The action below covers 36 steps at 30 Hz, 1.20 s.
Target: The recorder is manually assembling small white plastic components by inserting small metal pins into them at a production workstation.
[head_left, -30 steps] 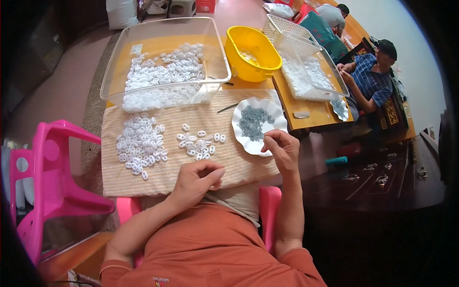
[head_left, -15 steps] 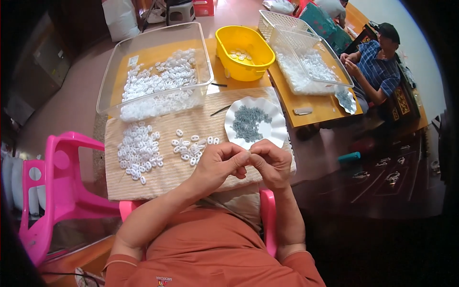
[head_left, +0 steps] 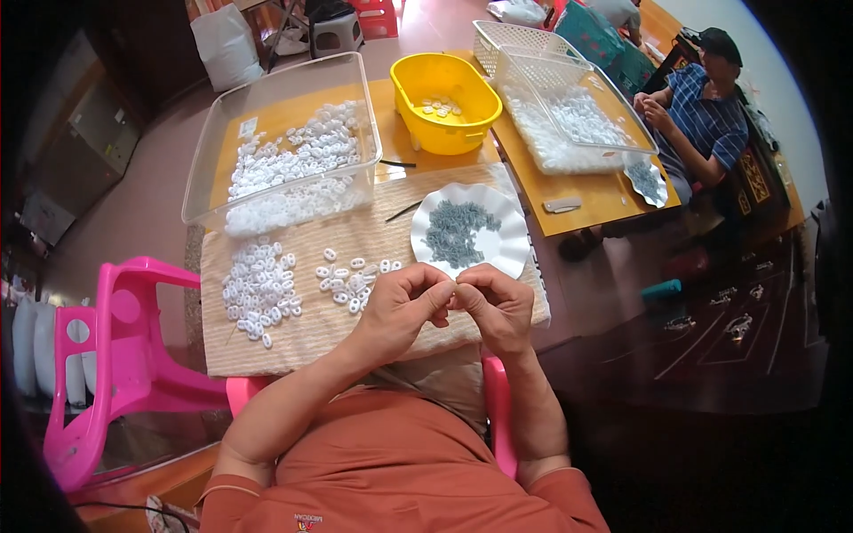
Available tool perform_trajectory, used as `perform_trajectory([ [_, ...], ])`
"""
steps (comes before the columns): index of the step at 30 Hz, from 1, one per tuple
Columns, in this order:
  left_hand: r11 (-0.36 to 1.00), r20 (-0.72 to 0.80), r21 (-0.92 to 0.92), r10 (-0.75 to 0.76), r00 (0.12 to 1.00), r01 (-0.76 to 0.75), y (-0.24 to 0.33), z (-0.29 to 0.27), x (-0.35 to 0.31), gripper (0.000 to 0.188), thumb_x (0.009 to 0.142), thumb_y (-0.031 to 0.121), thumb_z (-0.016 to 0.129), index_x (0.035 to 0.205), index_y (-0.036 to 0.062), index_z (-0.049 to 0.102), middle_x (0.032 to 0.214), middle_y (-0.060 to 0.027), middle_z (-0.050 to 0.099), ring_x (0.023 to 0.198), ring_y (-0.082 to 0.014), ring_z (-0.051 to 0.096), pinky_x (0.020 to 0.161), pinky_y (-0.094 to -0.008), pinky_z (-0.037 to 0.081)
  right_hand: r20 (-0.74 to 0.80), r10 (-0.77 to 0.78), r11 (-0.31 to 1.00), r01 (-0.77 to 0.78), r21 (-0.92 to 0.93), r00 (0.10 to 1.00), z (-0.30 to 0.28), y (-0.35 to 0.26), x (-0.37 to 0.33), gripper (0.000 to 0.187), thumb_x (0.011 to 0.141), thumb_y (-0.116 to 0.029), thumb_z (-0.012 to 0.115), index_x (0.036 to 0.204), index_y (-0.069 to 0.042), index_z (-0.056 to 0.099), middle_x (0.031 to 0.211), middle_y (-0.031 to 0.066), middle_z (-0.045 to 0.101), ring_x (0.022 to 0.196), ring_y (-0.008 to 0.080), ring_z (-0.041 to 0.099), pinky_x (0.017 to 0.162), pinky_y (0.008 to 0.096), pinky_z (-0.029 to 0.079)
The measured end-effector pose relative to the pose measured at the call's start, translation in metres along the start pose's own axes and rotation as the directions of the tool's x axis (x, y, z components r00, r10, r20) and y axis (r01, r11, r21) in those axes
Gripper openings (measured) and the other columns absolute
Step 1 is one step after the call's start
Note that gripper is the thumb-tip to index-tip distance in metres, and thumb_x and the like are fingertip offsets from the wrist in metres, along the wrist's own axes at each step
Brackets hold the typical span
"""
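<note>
My left hand [head_left: 404, 306] and my right hand [head_left: 498, 306] meet fingertip to fingertip over the near edge of the cloth-covered table. Both are pinched closed; whatever sits between the fingers is too small and hidden to name. Just beyond them lies a white plate with a wavy rim [head_left: 513, 253], bearing a heap of small grey-green pieces [head_left: 455, 233]. Left of my hands is a loose group of small white oval pieces with two holes [head_left: 338, 277]. A larger pile of the same white pieces [head_left: 259, 289] lies farther left.
A clear plastic bin [head_left: 200, 164] full of white pieces stands at the back left, beside a yellow tub [head_left: 453, 133]. Another clear bin [head_left: 577, 138] is on the second table, where a person [head_left: 706, 115] works. A pink chair [head_left: 133, 355] stands to the left.
The view has shifted slightly. My hands stay pinched together in nearly the same place; the piles and plate look the same.
</note>
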<state>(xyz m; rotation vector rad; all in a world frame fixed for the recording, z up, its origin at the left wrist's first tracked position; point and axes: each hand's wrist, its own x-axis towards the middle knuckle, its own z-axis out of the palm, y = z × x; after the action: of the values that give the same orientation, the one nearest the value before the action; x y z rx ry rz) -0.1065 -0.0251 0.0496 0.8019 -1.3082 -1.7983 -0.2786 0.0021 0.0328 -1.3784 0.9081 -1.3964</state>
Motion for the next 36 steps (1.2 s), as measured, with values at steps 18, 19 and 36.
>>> perform_trajectory([
  [18, 0.995, -0.028, -0.053, -0.09, 0.996, 0.088, -0.002, 0.002, 0.008, 0.022, 0.096, 0.02, 0.055, 0.093, -0.0005, 0.061, 0.077, -0.0015, 0.06, 0.064, -0.0067, 0.055, 0.059, -0.0219, 0.049, -0.073, 0.013, 0.998, -0.009, 0.058, 0.997, 0.002, 0.004, -0.001, 0.007, 0.089, 0.004, 0.057, 0.096, 0.005, 0.058, 0.091, 0.0077, 0.057, 0.076, 0.0115, 0.06, 0.069, 0.0231, 0.053],
  [19, 0.995, -0.026, -0.052, -0.088, 0.996, 0.087, -0.001, 0.001, 0.008, 0.022, 0.096, 0.02, 0.055, 0.093, -0.0005, 0.061, 0.077, -0.0015, 0.06, 0.064, -0.0067, 0.055, 0.059, -0.0219, 0.049, -0.076, 0.006, 0.999, -0.002, 0.044, 0.997, 0.001, 0.004, -0.001, 0.007, 0.089, 0.005, 0.057, 0.096, 0.006, 0.058, 0.092, 0.0081, 0.056, 0.077, 0.0117, 0.06, 0.07, 0.0231, 0.053],
  [36, 0.916, -0.012, 0.378, -0.138, 0.99, 0.133, 0.007, -0.008, 0.024, 0.034, 0.095, 0.027, 0.052, 0.075, -0.0001, 0.057, 0.058, -0.0068, 0.055, 0.051, -0.0155, 0.054, 0.05, -0.031, 0.046, -0.013, -0.26, 0.865, 0.227, -0.448, 0.965, -0.01, 0.014, 0.004, 0.006, 0.089, 0.007, 0.056, 0.094, 0.004, 0.057, 0.092, 0.0086, 0.056, 0.076, 0.0113, 0.059, 0.067, 0.0222, 0.052],
])
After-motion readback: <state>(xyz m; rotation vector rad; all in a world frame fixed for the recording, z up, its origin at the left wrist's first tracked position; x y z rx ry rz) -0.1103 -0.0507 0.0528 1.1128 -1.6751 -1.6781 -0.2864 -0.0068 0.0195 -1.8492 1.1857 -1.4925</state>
